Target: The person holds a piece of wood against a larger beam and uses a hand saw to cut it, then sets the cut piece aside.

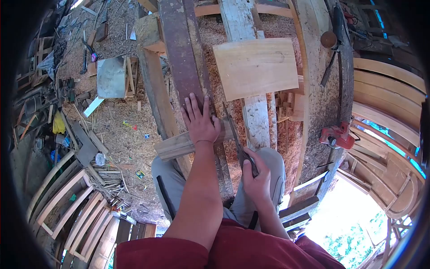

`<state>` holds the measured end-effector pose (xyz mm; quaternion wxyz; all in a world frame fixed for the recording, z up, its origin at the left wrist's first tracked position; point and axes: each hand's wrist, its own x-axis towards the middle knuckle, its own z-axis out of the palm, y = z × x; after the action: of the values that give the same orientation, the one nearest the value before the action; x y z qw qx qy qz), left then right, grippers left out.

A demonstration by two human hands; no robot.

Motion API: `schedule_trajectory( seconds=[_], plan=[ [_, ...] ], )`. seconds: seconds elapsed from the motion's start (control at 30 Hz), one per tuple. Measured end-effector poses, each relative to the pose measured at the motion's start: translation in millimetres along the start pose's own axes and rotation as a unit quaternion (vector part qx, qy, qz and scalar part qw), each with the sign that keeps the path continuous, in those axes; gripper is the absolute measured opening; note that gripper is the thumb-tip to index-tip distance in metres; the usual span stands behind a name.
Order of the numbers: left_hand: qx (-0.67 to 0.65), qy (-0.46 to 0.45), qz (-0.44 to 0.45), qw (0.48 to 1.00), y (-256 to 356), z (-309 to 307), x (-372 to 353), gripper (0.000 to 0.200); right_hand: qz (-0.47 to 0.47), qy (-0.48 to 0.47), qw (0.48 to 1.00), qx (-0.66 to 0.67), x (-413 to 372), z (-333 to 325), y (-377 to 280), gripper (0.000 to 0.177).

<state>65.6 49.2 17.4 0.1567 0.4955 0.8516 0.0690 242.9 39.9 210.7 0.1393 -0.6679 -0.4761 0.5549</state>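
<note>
My left hand [202, 125] lies flat with fingers spread, pressing on a short piece of wood [174, 146] laid crosswise over a long brown-painted plank [180, 47]. Its fingertips reach past the wood onto the plank. My right hand [258, 179] is wrapped round the dark handle of a handsaw [234, 127]. The narrow blade points forward and slants left, overlapping the right end of the short wood in this view. Just beyond the blade, a smooth pale board [256, 67] rests across a weathered whitish plank [257, 119].
To the right runs a thick beam [317, 94] strewn with sawdust, bearing a mallet [328, 40] and a red power tool [337, 136]. Curved wooden frames [74, 206] stand at lower left. A small stool-like block [111, 78] sits on the shaving-covered floor.
</note>
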Motion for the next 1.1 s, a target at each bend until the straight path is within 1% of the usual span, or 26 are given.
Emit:
schedule_trajectory(
  seconds=[0.1, 0.2, 0.3, 0.4, 0.5, 0.6, 0.7, 0.8, 0.9, 1.0, 1.1],
  plan=[
    [-0.005, 0.005, 0.002, 1.0, -0.7, -0.7, -3.1, 0.082, 0.008, 0.002, 1.0, -0.014, 20.3, 8.4, 5.2, 0.038],
    [-0.003, 0.008, 0.005, 1.0, -0.7, -2.2, -2.1, 0.082, -0.062, 0.011, 0.997, -0.044, 7.9, 11.0, 6.4, 0.037],
    [0.004, 0.011, 0.004, 1.0, -2.1, 2.2, -2.7, 0.083, 0.0, 0.01, 1.0, 0.013, 4.4, 5.3, -0.2, 0.038],
    [-0.003, 0.01, 0.0, 1.0, -2.3, 4.8, -6.0, 0.083, -0.002, 0.014, 1.0, -0.022, 5.7, 12.2, -2.3, 0.039],
    [-0.009, 0.004, -0.004, 1.0, -2.1, -0.9, -5.2, 0.082, 0.023, 0.02, 0.999, -0.016, -1.4, 8.4, -6.0, 0.04],
    [0.004, 0.0, -0.001, 1.0, 1.1, 0.3, -0.5, 0.081, 0.01, 0.006, 1.0, -0.021, 5.3, 4.7, 3.3, 0.038],
    [0.005, -0.008, -0.006, 1.0, -0.2, -1.3, -7.0, 0.081, -0.003, 0.004, 0.998, -0.058, 28.7, 8.5, 5.7, 0.042],
    [0.002, -0.009, -0.004, 1.0, -0.5, -2.1, -10.5, 0.081, -0.043, 0.025, 0.997, -0.055, 20.0, 15.0, 3.9, 0.04],
    [-0.001, -0.004, -0.004, 1.0, -0.2, -0.8, -3.5, 0.081, 0.043, -0.007, 0.999, -0.03, -2.9, 1.2, -18.2, 0.04],
    [-0.008, -0.003, -0.002, 1.0, 2.6, -2.1, -3.2, 0.082, 0.008, 0.018, 0.998, -0.066, 20.5, 18.0, -2.4, 0.04],
    [0.002, -0.002, -0.001, 1.0, -0.2, -0.3, -8.9, 0.083, 0.048, 0.017, 0.999, -0.015, 15.8, 14.5, -6.1, 0.04]
  ],
)
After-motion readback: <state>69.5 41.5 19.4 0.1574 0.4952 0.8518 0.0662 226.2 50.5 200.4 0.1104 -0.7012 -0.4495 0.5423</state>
